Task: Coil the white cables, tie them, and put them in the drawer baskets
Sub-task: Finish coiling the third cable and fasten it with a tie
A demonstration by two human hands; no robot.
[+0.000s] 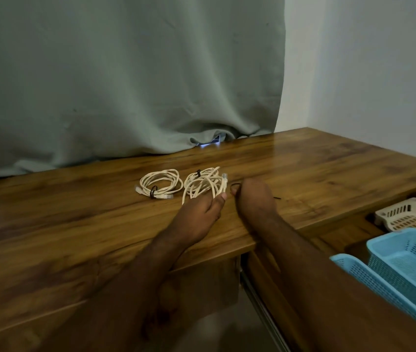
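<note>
Two coils of white cable lie on the wooden table (74,224). The left coil (160,183) is bound with a black tie. A black tie also sits at the top of the right coil (203,182), and loose strands hang from its near side. My left hand (199,212) grips those strands, with a clear plug sticking up above the fingers. Just right of it, my right hand (254,199) pinches a thin black tie (235,185), whose other end shows on the table behind the hand.
A grey-green curtain (125,85) hangs along the table's back edge. At the right an open drawer holds a cream basket (410,215) and two blue baskets (405,260). White wall at right.
</note>
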